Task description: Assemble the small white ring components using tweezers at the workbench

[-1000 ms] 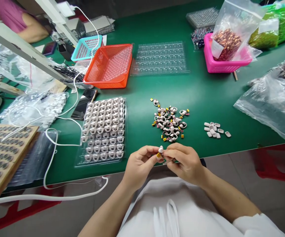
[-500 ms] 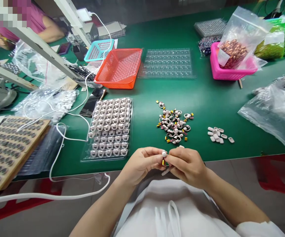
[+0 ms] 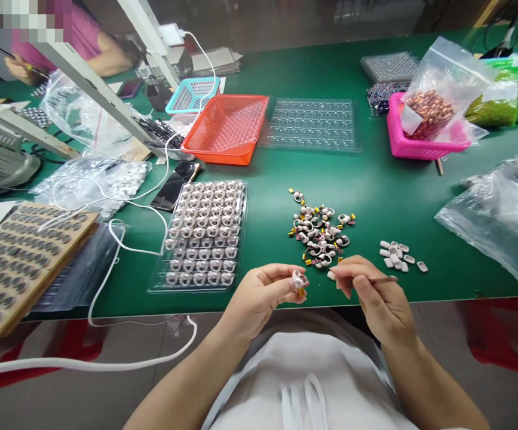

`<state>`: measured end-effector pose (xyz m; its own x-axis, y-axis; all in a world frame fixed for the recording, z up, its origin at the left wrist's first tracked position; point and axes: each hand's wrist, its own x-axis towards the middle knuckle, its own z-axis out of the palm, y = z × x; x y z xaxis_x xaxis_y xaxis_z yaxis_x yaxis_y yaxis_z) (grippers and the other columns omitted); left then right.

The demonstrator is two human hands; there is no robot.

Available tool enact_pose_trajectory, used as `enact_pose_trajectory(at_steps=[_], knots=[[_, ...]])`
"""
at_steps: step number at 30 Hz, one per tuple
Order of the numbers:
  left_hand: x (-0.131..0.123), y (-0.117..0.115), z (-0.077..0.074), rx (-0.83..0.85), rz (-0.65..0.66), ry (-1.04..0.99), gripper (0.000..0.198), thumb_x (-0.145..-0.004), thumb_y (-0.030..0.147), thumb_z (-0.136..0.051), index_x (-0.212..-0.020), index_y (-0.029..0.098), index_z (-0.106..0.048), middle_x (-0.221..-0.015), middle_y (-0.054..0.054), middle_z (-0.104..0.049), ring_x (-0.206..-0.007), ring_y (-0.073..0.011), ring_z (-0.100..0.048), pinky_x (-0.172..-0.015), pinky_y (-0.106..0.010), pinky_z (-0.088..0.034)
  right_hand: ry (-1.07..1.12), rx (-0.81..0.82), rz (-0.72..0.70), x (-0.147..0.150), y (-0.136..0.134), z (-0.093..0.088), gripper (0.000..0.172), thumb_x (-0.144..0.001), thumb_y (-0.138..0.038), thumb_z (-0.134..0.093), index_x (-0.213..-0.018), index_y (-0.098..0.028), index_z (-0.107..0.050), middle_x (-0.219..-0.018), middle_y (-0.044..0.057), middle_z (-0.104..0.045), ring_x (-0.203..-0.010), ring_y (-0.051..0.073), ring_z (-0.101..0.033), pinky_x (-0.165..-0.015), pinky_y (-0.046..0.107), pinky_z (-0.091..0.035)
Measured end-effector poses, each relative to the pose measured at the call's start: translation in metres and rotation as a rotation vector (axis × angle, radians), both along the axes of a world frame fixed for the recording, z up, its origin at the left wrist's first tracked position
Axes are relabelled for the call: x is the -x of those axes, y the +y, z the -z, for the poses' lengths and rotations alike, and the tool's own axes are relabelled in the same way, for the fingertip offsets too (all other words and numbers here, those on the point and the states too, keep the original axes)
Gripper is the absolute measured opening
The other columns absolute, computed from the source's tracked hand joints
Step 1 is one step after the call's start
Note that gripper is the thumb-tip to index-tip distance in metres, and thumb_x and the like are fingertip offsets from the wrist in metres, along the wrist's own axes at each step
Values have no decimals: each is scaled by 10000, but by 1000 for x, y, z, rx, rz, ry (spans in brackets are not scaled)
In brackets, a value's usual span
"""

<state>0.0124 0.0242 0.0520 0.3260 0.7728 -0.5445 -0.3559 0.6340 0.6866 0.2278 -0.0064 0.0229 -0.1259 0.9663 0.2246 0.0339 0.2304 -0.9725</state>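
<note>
My left hand (image 3: 259,294) pinches a small white part with a yellow tab (image 3: 299,280) just above the table's front edge. A short way to its right, my right hand (image 3: 370,292) is closed round thin tweezers (image 3: 382,279), with a small white cap (image 3: 331,275) at its fingertips. A heap of white and yellow parts (image 3: 321,232) lies just beyond both hands. A few loose white caps (image 3: 397,254) lie to the heap's right. A clear tray filled with finished white parts (image 3: 205,230) sits left of the heap.
On the green table (image 3: 375,191) stand an orange basket (image 3: 227,128), a teal basket (image 3: 191,95), a pink basket (image 3: 424,140) holding bagged copper coils, and an empty clear tray (image 3: 313,124). Plastic bags (image 3: 500,209) lie right. A wooden tray (image 3: 12,263), phone (image 3: 175,185) and white cable (image 3: 106,286) lie left. Another person's arm (image 3: 101,51) shows far left.
My hands were together on the small part; now my right hand has pulled away to the right with the tweezers. The left hand keeps the part.
</note>
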Motion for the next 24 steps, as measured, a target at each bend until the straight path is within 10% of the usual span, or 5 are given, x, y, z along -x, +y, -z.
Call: enact_pose_trajectory(at_steps=[6,10,24], knots=[[-3,-2,1,-20,-23,2,218,-689,237,-882,-843,131,-771,-780,-64,-761,-695,-149,-700,-645,-233,-601,-289,-52,22,-8,-10,15,275,-1039,-253,-458,-1229,-256,-657,-1149,93,-585,-1110,250,-556,-916,393,-470],[-2,-4,4,-62,-24,46,199,-727,244,-857,-874,144,-768,-786,-57,-766,-700,-146,-701,-648,-229,-605,-505,-3,12,-19,-12,16,262,-1004,-229,-540,-1227,-260,-674,-1039,74,-561,-919,211,-597,-800,361,-517],[-7,-16,-1,-163,-58,207,201,-725,285,-851,-877,165,-798,-731,-22,-745,-648,-109,-656,-656,-190,-549,220,-30,40,12,-19,-3,295,-952,-99,-616,-1188,-257,-694,-1082,78,-665,-939,221,-705,-784,385,-665]])
